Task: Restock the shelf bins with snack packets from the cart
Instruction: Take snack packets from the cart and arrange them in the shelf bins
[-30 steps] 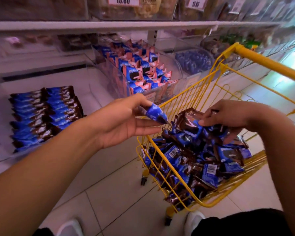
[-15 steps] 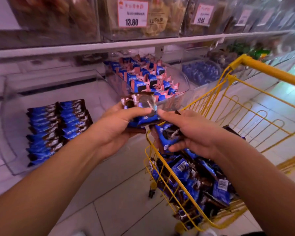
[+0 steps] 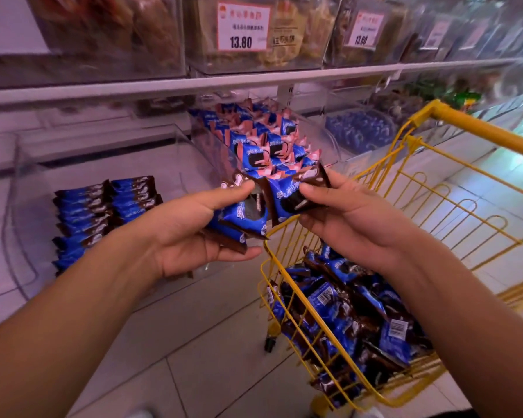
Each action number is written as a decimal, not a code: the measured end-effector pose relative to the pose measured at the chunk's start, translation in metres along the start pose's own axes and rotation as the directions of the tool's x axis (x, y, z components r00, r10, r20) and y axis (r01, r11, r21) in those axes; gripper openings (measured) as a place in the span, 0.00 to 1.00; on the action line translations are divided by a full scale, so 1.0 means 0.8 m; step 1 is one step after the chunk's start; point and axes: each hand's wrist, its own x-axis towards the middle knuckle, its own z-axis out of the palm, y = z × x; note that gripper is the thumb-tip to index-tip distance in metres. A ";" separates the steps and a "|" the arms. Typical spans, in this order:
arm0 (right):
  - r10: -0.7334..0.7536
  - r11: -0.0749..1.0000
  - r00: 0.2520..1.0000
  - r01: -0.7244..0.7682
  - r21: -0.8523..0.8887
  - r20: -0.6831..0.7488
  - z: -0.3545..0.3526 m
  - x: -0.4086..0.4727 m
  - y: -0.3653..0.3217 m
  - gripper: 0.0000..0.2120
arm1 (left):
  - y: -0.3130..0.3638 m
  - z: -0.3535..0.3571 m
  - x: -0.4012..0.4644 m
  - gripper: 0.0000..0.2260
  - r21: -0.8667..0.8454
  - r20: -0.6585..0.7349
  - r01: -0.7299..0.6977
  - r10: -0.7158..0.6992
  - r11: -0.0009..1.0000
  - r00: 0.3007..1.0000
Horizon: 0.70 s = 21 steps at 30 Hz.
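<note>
At frame centre, left hand (image 3: pixel 191 233) and right hand (image 3: pixel 341 221) grip blue-and-brown foil snack packets (image 3: pixel 254 206); next, probably place them in the clear plastic bin (image 3: pixel 27 182) at left.

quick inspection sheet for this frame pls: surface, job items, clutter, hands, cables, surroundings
Surface: pale tiled floor; white shelf.
Job's things: yellow cart with loose blue-brown packets; clear bin part-filled with neat packet rows.
Clutter: nothing seen.
Hands: left hand grips several packets; right hand pinches one packet beside them.
Cables: nothing seen.
Surroundings: neighbouring bin of blue-pink packets; upper bins with 13.80 price tag.
</note>
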 end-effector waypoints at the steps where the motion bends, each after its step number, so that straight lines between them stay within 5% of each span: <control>1: -0.016 1.000 1.000 0.016 0.021 0.019 0.002 0.001 0.002 0.16 | -0.001 0.000 0.000 0.21 -0.002 0.016 0.009 -0.009 1.000 1.000; 6: -0.148 0.949 0.989 0.149 -0.278 0.026 0.012 -0.002 -0.001 0.20 | 0.008 -0.011 -0.010 0.19 0.068 0.086 -0.021 0.015 0.997 0.996; 9: -0.214 0.798 0.969 0.247 -0.550 0.124 0.024 -0.008 -0.002 0.21 | 0.026 -0.032 -0.027 0.13 0.174 0.090 -0.129 0.115 0.976 0.989; 12: -0.271 0.782 0.946 0.325 -0.531 0.179 0.043 -0.005 0.004 0.17 | 0.051 -0.066 -0.043 0.18 0.319 -0.060 -0.298 0.333 0.900 0.941; 15: -0.257 0.750 0.933 0.357 -0.557 0.251 0.077 0.025 0.002 0.15 | 0.062 -0.112 -0.046 0.25 0.546 -0.250 -0.285 0.479 0.787 0.842; 18: -0.176 0.469 0.898 0.437 -0.767 0.404 0.120 0.080 -0.005 0.15 | 0.059 -0.156 -0.043 0.27 0.833 -0.338 -0.040 0.564 0.552 0.753; 21: 0.110 0.197 0.868 0.458 -0.867 0.484 0.155 0.129 0.007 0.15 | 0.056 -0.176 -0.037 0.28 0.934 -0.313 0.114 0.625 0.338 0.715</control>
